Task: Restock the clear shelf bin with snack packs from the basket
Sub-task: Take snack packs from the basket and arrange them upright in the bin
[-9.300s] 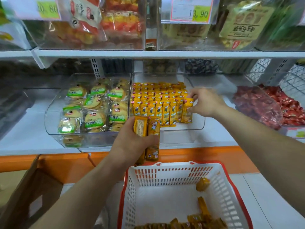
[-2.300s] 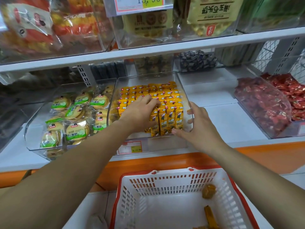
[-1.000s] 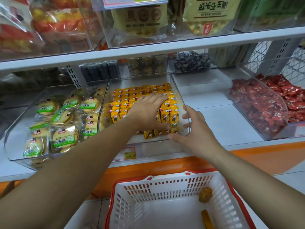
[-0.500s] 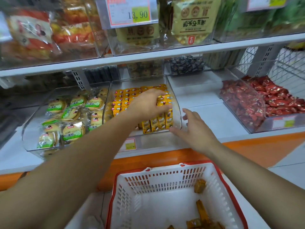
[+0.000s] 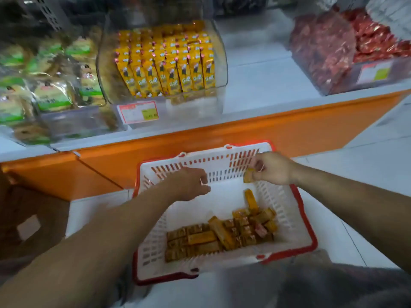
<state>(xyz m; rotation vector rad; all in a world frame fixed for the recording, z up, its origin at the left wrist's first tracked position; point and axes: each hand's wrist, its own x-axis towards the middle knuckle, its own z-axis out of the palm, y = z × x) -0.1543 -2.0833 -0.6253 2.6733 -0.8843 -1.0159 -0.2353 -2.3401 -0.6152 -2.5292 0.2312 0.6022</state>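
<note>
Now both hands have come down from the shelf to the basket (image 5: 298,221) on the floor, where half a second ago they were still pressed against the stocked rows. The right hand (image 5: 272,168) pinches a single yellow snack pack (image 5: 248,177) between fingers and thumb at the basket's far right corner. The left hand (image 5: 189,184) hovers over the far left part of the basket, fingers loosely curled and apart, holding nothing that can be seen.

More snack packs (image 5: 222,235) lie heaped along the basket's near edge, toward the right. Above, the clear bin (image 5: 219,52) sits at the front edge of the shelf (image 5: 262,85), its yellow packs standing in neat rows with some room likely left at the front.

The shift suggests one load is settled and another pickup has begun; the task looks well along but unfinished while packs remain below.
</note>
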